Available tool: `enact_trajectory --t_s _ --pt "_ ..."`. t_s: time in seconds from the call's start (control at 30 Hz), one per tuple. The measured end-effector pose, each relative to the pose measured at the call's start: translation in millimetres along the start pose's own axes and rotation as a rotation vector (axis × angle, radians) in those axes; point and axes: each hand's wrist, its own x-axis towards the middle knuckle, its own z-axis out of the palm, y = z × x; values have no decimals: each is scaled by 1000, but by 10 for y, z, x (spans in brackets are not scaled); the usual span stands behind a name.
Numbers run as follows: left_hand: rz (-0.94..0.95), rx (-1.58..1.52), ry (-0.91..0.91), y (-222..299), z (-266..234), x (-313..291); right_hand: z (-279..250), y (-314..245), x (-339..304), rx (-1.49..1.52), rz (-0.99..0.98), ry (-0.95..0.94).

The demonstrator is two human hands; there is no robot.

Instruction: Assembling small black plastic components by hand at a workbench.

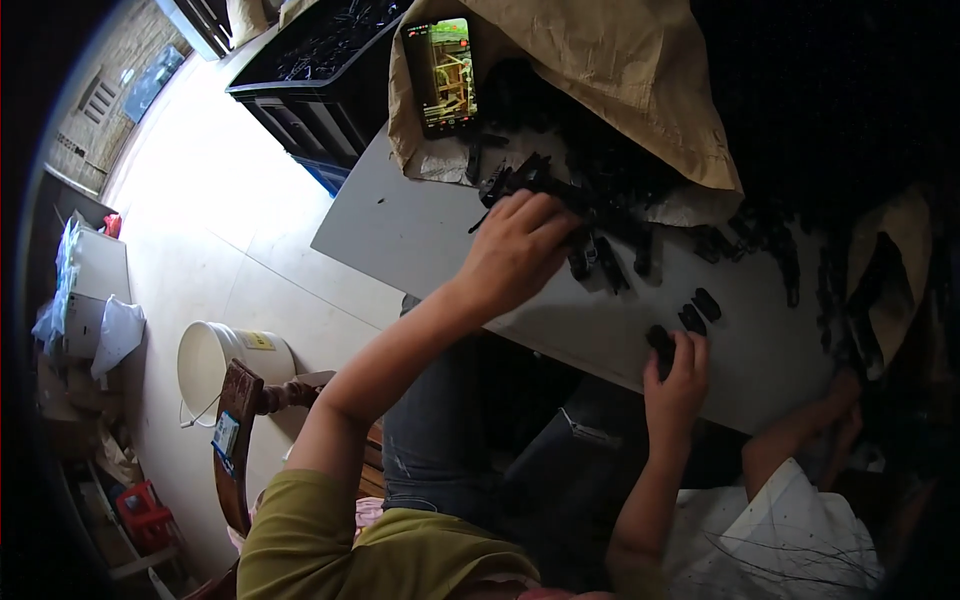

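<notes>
My left hand reaches over the table to a pile of black, plastic-looking parts. Its fingers curl down among them, and the fingertips are hidden, so what they grip I cannot make out. Closer to the table's front edge, my right hand is closed on a small black part between thumb and fingers. Two short black pieces lie just beyond that hand. Long black pieces rest on the tabletop between my hands.
A brown paper sack lies open over the pile on the grey table, with a lit phone leaning on it. Another person's arm rests at the right. A black crate, white bucket and wooden chair stand left.
</notes>
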Motion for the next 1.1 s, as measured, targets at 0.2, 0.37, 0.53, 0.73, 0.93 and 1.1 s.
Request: enact_trajectory --t_s 0.2,0.37,0.53,0.73,0.93,1.1 --pt "-419 -653 -210 390 -50 -170 -39 -53 35 -15 80 -111" --pt "-601 -1069 -304 439 73 -286 32 10 34 37 103 -36" --pt "-715 -1121 -391 442 163 -367 -29 -317 19 412 -5 24" --pt "-721 -916 -353 563 141 -352 20 -514 8 291 -171 -11" --pt "-622 -876 -334 645 108 -433 23 -524 -56 284 -206 -43" --pt "-642 -1121 -339 656 3 -416 47 -216 -150 829 104 -269"
